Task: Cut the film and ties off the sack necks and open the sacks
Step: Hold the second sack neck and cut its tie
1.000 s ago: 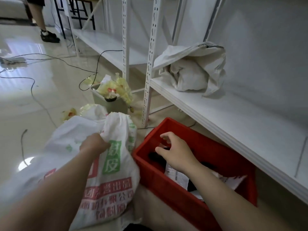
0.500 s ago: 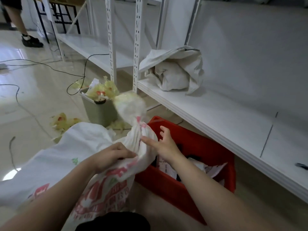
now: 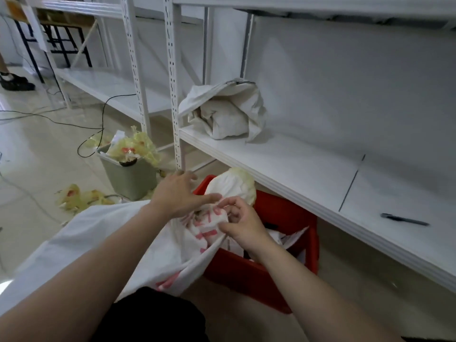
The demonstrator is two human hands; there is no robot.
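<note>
The white woven sack with red print [image 3: 111,238] had been dragged from the floor at the left toward the red plastic crate [image 3: 291,218]. Its tied neck, upright half a second before, had tipped so that the yellowish film-wrapped tuft [image 3: 234,185] leaned over the crate's near corner. The left hand [image 3: 177,193], earlier closed on the cloth, had loosened, its fingers laid out straight across the neck. The right hand [image 3: 243,223] had left the crate's inside and pinched the sack's cloth just under the tie. The view had swung right, bringing a dark pen-like thing [image 3: 404,220] on the white shelf [image 3: 296,164] into sight.
</note>
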